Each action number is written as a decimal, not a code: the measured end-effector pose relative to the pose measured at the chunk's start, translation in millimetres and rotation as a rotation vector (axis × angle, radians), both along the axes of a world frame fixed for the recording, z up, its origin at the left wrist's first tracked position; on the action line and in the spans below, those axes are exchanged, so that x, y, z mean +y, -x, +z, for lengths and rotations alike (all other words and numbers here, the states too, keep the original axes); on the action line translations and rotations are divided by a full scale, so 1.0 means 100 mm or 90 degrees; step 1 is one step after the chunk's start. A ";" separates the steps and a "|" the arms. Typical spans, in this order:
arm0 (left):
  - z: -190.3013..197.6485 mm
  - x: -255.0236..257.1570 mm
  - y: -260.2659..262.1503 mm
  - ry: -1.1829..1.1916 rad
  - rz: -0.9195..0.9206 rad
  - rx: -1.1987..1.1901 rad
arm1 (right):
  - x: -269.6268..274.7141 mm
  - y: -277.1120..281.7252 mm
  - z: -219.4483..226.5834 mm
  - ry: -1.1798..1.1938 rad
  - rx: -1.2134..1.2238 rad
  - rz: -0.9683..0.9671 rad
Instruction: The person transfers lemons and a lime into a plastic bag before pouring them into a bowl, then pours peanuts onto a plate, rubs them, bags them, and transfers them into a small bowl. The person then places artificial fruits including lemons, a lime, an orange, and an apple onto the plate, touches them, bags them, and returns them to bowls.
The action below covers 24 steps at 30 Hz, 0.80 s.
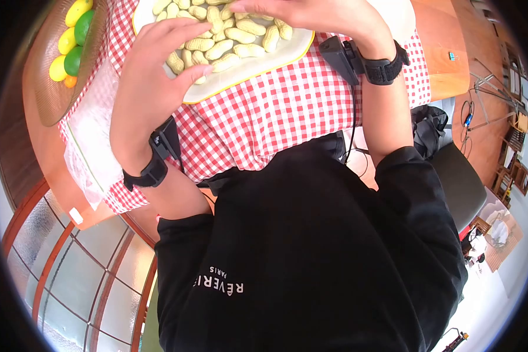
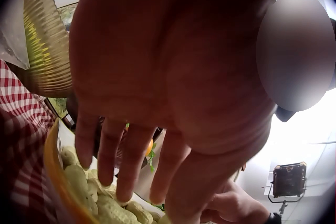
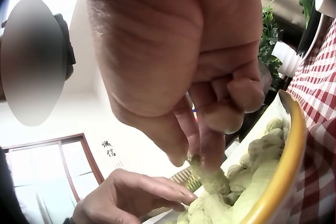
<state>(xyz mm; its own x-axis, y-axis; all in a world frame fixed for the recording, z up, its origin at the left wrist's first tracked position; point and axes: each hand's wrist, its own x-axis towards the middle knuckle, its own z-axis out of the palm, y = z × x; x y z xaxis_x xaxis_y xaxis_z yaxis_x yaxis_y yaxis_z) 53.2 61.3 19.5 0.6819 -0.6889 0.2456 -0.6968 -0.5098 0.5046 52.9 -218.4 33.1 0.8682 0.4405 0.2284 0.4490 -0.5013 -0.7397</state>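
A white dish (image 1: 264, 64) with a yellow rim holds many peanuts (image 1: 240, 35) in their shells. My left hand (image 1: 149, 76) hovers over the dish's left side, fingers extended and spread above the peanuts; its palm fills much of the left wrist view. From the right, my right hand (image 1: 328, 14) reaches across the far part of the dish, its fingertips cut off by the head view's top edge. In the right wrist view, its thumb and index finger pinch a peanut (image 3: 212, 182) low over the pile, while the other fingers curl in.
A ribbed oval basket (image 1: 47, 97) with lemons, limes and a small orange fruit stands left of the dish. Red-and-white checked cloth (image 1: 276, 105) covers the wooden table (image 1: 446, 53). Clear plastic (image 1: 91, 108) lies at the left, and a dark chair (image 1: 460, 182) stands at the right.
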 end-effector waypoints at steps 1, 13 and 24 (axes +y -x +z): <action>-0.02 0.01 0.01 -0.026 0.002 0.011 | 0.01 0.01 0.03 0.006 0.024 -0.004; -0.08 -0.13 0.05 -0.039 0.043 0.032 | 0.08 0.08 0.03 -0.073 0.180 0.155; -0.03 0.05 0.04 -0.062 0.088 -0.079 | 0.00 0.07 0.07 0.044 -0.006 0.027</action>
